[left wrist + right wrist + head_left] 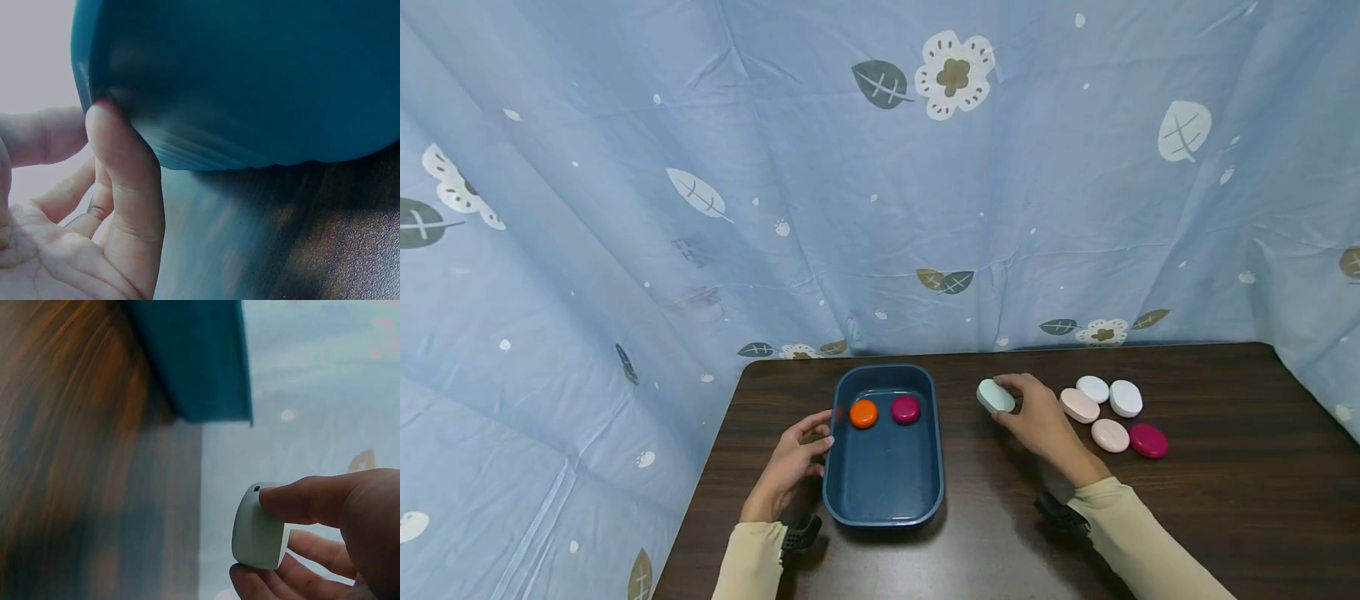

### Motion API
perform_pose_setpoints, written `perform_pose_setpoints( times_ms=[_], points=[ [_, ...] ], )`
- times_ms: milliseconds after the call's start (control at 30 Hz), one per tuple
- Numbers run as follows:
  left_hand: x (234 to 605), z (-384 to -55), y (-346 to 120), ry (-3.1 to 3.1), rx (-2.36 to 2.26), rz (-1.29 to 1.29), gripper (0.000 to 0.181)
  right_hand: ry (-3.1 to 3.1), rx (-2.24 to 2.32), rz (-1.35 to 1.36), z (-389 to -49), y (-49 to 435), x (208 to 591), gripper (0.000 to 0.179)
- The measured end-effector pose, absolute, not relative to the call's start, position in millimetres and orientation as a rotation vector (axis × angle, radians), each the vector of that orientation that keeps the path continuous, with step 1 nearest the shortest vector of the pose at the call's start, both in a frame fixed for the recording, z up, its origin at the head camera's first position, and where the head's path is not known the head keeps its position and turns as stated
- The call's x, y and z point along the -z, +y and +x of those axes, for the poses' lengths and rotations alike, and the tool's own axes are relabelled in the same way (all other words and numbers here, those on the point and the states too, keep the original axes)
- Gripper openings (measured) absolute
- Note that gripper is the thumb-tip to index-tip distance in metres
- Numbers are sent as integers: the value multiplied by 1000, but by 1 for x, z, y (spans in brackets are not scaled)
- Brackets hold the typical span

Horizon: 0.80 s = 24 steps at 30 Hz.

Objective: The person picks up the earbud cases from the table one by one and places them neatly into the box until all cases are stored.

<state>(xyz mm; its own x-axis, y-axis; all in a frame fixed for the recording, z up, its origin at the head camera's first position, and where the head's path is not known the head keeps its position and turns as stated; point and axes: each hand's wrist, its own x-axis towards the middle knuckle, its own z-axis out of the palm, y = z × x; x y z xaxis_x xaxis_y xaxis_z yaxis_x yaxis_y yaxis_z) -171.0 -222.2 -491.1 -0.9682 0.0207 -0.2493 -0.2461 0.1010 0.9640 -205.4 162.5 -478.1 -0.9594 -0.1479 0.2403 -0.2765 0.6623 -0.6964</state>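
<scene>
My left hand is at the left side of a deep blue rectangular tray, its thumb and fingertips gripping the wall by the rim. Up close in the left wrist view, the thumb lies against the outer wall. Inside the tray, towards its far end, sit an orange round case and a magenta one. To the right of the tray, my right hand pinches a pale green rounded case between thumb and fingers. A small dark slot shows near its edge.
Right of my right hand lie several similar cases: two white ones, two pale pink ones and a magenta one. They rest on a dark wooden table. A blue patterned curtain hangs behind and to the left.
</scene>
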Motion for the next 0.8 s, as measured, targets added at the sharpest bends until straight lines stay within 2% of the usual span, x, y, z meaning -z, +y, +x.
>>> perform_pose_setpoints(
  times_ms=[367,800],
  points=[
    [491,-173,-221,2175,-1970,-241,44,-2631,-1273,499,-199,131,455,49],
    [493,-173,-221,2168,-1975,-241,44,-2658,-1337,601,-194,85,446,50]
  ],
)
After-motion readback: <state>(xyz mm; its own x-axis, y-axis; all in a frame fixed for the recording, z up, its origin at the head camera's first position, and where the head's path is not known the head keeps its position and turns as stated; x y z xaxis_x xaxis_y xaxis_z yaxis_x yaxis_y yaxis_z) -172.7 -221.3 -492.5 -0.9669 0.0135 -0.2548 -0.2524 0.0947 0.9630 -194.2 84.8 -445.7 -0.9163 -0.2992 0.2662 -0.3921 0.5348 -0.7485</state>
